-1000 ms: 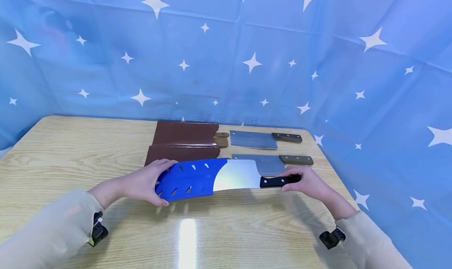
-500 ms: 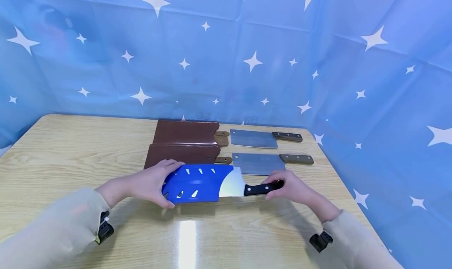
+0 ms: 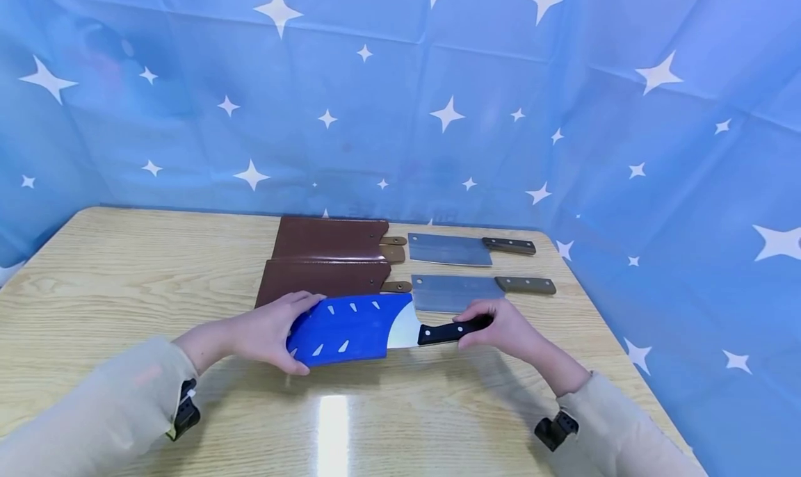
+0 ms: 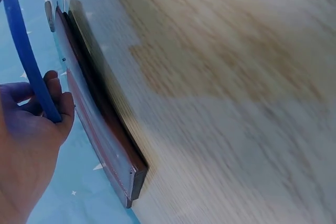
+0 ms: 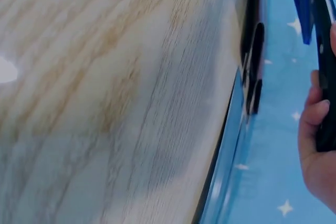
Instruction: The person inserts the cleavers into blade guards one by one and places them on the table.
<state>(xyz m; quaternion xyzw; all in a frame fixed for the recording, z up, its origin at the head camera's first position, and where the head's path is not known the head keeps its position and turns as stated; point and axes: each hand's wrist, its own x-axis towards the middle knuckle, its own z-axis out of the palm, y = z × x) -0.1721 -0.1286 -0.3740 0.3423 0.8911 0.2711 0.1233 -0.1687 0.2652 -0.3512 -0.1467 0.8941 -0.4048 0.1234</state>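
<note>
Left grip [image 3: 267, 334]: clasped across blue sheath [image 3: 350, 329], apparently keeping it steady.
Right grip [image 3: 504, 329]: pinched on black handle [image 3: 441, 334], presumably holding blade [image 3: 403, 328] in line with sheath.

The head view is looking bright, the wrist views dimmer.
Light is glaring in a white rectangle off the pale wood-grain worktop [image 3: 156, 275]; soft shadows are spreading below the blue slotted plastic sheath [image 3: 359, 327]. The grain is blurring in both wrist views, and white glare is burning out the right one's left edge.
</note>
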